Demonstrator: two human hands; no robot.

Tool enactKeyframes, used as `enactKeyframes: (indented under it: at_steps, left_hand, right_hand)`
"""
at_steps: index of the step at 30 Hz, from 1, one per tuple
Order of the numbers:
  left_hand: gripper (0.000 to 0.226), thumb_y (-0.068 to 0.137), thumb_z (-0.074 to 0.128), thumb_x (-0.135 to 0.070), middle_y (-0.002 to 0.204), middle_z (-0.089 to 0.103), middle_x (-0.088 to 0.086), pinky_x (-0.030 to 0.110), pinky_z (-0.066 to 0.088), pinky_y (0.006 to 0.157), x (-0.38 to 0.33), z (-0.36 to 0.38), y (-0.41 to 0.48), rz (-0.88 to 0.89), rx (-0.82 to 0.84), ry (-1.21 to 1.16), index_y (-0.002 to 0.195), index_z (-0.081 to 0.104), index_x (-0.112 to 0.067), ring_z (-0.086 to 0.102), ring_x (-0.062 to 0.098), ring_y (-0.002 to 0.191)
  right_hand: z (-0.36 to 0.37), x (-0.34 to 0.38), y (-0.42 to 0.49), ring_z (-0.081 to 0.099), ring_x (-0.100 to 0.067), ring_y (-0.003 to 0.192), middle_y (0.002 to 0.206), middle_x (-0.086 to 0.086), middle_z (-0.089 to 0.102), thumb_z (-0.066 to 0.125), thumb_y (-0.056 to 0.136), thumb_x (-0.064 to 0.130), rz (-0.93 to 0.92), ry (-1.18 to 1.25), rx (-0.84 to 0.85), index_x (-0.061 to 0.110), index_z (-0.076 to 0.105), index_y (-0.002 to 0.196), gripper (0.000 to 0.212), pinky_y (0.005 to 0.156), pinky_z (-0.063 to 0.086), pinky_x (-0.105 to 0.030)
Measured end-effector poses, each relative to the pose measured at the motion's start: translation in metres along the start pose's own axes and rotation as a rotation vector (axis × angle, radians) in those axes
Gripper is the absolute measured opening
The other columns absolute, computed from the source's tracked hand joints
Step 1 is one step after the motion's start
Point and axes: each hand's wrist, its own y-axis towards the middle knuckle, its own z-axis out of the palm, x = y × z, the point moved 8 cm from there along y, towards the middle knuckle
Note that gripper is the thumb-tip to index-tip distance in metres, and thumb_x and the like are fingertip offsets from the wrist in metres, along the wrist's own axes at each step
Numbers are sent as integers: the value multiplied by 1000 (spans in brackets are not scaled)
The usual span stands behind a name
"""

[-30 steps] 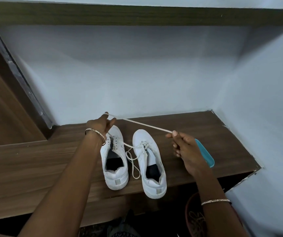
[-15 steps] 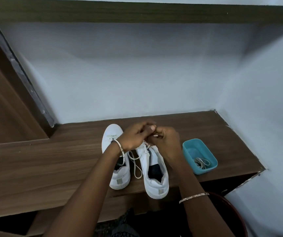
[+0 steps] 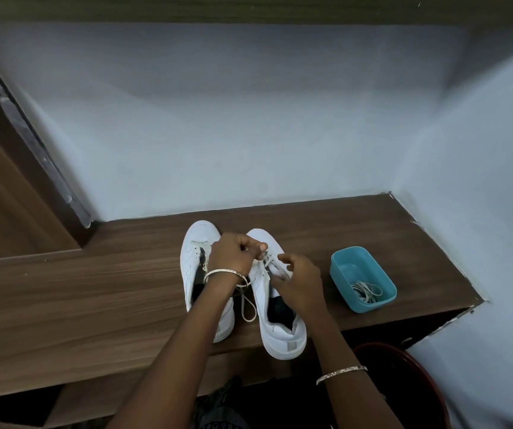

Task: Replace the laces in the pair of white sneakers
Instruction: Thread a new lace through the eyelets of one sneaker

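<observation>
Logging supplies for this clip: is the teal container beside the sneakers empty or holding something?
Not empty: the lidless teal container holds a small coil of pale laces at its near end.

Room on counter (image 3: 94, 289) left of sneakers (image 3: 201, 235); tub (image 3: 369, 306) right.

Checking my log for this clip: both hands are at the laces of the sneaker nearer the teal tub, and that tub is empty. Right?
Not quite: in the head view the teal tub holds a loose coil of pale laces, so it is not empty. The left hand and right hand are indeed at the lacing of the sneaker nearer it.
</observation>
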Motion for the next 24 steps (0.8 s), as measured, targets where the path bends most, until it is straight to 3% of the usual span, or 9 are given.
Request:
enactKeyframes:
  at_steps: [4, 7, 10, 15, 19, 24]
  left_hand:
    - [10, 82, 76, -28, 75, 75, -9, 25, 53, 70, 5, 21, -6, -22, -15, 62, 73, 78, -25, 69, 9, 74]
    - [13, 85, 72, -30, 79, 75, -7, 30, 55, 73, 12, 33, -6, -18, -14, 146, 74, 75, -24, 69, 13, 79]
    - [10, 90, 65, -27, 90, 73, -2, 32, 52, 76, 11, 43, -7, -7, -10, 243, 80, 63, -25, 67, 21, 89]
    - [20, 88, 66, -23, 85, 73, 0, 35, 53, 75, 14, 47, -10, 14, -41, 240, 74, 55, -31, 68, 24, 85]
    - [10, 86, 67, -19, 80, 74, -2, 34, 55, 74, 11, 45, -14, 27, -115, 191, 79, 67, -25, 70, 21, 80]
    - [6, 88, 65, -20, 87, 74, 4, 35, 53, 75, 4, 49, -21, 38, -166, 254, 87, 71, -18, 68, 29, 87]
  right_hand:
    - [0, -5, 5, 68, -16, 87, 95, 1, 75, 68, 92, 30, -5, -84, -118, 16, 76, 99, 18, 71, 43, -23]
    - [-3, -16, 6, 68, -14, 81, 86, 2, 75, 68, 91, 24, 50, 61, -167, 15, 79, 92, 14, 68, 43, -24]
    - [0, -33, 9, 69, -11, 79, 80, 6, 75, 68, 90, 25, 151, 258, -118, 18, 80, 89, 14, 73, 53, -30]
    - [8, -52, 8, 71, -14, 82, 81, 5, 75, 69, 90, 28, 271, 436, -82, 20, 77, 85, 12, 81, 60, -40]
    - [9, -53, 9, 71, -15, 82, 80, 4, 75, 68, 91, 25, 294, 455, -102, 19, 77, 83, 14, 80, 59, -38]
    - [11, -56, 11, 71, -18, 84, 82, 2, 75, 67, 91, 23, 322, 478, -102, 17, 77, 82, 15, 82, 59, -38]
